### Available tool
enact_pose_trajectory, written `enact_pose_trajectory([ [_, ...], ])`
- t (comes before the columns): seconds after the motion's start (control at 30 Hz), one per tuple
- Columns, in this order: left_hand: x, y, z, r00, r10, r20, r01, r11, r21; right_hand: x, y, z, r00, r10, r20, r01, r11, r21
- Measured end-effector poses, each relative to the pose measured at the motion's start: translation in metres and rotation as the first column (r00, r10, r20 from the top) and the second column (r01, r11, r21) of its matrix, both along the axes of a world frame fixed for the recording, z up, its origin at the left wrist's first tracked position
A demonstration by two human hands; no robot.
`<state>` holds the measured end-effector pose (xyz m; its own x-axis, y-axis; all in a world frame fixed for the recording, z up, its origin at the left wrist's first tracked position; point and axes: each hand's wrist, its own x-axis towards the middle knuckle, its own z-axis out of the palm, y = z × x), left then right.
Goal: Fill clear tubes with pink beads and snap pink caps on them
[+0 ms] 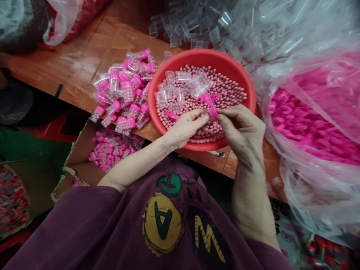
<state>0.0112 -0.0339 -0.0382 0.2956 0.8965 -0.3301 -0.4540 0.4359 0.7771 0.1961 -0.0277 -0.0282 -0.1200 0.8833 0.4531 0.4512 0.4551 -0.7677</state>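
Observation:
Both hands meet over the front of a red basin [157, 93] filled with small pink beads [225, 88]. My left hand [188, 127] pinches a small clear plastic tube, mostly hidden by the fingers. At the tube's end is a bright pink cap [213, 112], and my right hand [242, 125] has its thumb and fingers closed on it. Just beyond the fingers, pink plastic pieces [208, 98] lie on the beads, and another pink piece [172, 115] lies left of my left hand. Several empty clear tubes [170, 95] rest on the beads.
Left of the basin, capped bead-filled tubes [128, 92] are piled on the wooden table [84, 48]. More fill a cardboard box [81, 161] below. Loose clear tubes [194, 26] are heaped behind. At right stands a plastic bag [298, 180] of pink caps [306, 131].

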Motion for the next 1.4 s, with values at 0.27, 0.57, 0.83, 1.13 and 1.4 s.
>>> enact_pose_trajectory([
  [0.27, 0.006, -0.004, -0.001, 0.991, 0.137, 0.005, -0.136, 0.986, 0.094, -0.024, -0.019, -0.018, 0.981, -0.136, 0.141, 0.11, 0.977, 0.18],
  [0.57, -0.003, -0.001, 0.014, 0.989, 0.058, 0.135, -0.05, 0.997, -0.066, -0.02, -0.013, -0.012, 0.993, -0.114, -0.01, 0.114, 0.993, -0.037],
  [0.83, -0.009, -0.002, 0.022, 0.975, -0.191, 0.113, 0.204, 0.972, -0.119, -0.019, 0.024, -0.001, 0.944, -0.04, -0.328, -0.096, 0.917, -0.387],
  [1.13, -0.005, 0.006, 0.023, 0.983, 0.033, 0.179, 0.024, 0.952, -0.304, 0.007, -0.016, -0.024, 0.953, 0.035, 0.301, -0.068, 0.993, 0.099],
  [1.4, -0.006, -0.003, 0.02, 0.984, -0.109, 0.144, 0.121, 0.99, -0.077, 0.005, -0.017, -0.042, 0.902, 0.041, 0.43, -0.098, 0.989, 0.112],
])
